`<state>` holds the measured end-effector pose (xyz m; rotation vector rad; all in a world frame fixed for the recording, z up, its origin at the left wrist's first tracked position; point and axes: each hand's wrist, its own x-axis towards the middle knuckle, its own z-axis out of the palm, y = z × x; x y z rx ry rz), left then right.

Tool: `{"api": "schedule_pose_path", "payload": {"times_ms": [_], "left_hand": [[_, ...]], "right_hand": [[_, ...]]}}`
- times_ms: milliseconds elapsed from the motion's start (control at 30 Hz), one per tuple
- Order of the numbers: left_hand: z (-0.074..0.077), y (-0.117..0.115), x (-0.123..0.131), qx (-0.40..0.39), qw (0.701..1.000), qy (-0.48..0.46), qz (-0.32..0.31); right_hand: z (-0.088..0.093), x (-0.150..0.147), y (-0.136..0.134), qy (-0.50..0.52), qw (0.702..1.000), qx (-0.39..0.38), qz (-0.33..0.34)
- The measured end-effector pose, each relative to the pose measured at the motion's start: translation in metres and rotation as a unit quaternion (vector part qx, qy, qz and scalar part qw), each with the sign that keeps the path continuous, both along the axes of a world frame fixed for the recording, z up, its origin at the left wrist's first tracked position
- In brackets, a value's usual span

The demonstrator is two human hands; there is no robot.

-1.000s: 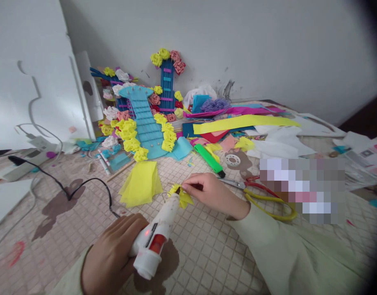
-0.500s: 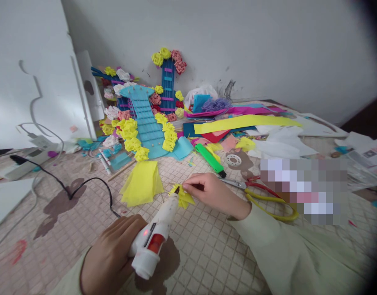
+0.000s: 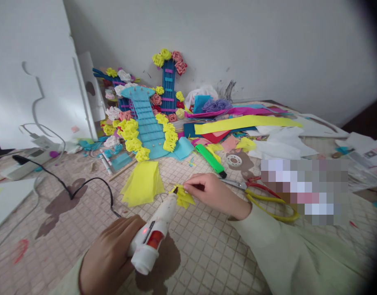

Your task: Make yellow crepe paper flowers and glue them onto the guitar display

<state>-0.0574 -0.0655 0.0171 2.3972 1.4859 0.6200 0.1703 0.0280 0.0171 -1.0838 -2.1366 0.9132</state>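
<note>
My left hand (image 3: 113, 250) is closed around a white hot glue gun (image 3: 154, 229) with a red light lit on its side. The gun's dark nozzle meets a folded yellow paper flower (image 3: 185, 198). My right hand (image 3: 211, 192) pinches the flower's upper right edge between thumb and fingers, just above the tabletop. Left of the flower lies a stack of yellow paper pieces (image 3: 141, 184). Behind stands a light-blue guitar-shaped craft (image 3: 148, 127) edged with yellow paper roses (image 3: 130, 133).
A green box cutter (image 3: 210, 159) and scissors (image 3: 270, 200) with yellow and red handles lie by my right wrist. A black cord (image 3: 93, 179) runs from the left to the gun. Paper strips (image 3: 246, 123) and a tape spool (image 3: 234, 160) sit farther back.
The glue gun has shifted very slightly, its nozzle still at the yellow flower. My right hand keeps its pinch, and the view has moved a little.
</note>
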Motion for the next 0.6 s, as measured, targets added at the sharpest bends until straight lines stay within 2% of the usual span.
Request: {"api": "schedule_pose_path", "payload": {"times_ms": [167,233,333,400,467,533,600], "left_hand": [[0.002,0.001,-0.006,-0.001,1.000,-0.013,0.004],[0.002,0.004,-0.015,0.031,0.999,-0.021,0.037],[0.002,0.015,-0.039,0.084,0.987,-0.036,0.135],[0.000,0.027,-0.062,0.077,0.971,-0.043,0.221],[-0.002,0.041,-0.090,0.071,0.938,-0.028,0.338],[-0.007,0.057,-0.119,0.079,0.890,-0.005,0.449],[-0.013,0.070,-0.145,0.109,0.898,0.019,0.425]], "right_hand": [[-0.001,0.000,0.001,-0.004,1.000,0.000,0.001],[-0.001,0.000,0.002,-0.010,1.000,-0.003,-0.003],[0.000,0.000,0.001,0.000,1.000,-0.012,-0.009],[0.001,0.000,0.000,0.010,1.000,-0.020,-0.011],[0.001,0.000,-0.001,0.015,0.999,-0.025,-0.014],[0.001,0.000,-0.001,0.012,1.000,-0.019,-0.010],[0.000,0.000,-0.001,0.008,1.000,-0.010,-0.003]]}}
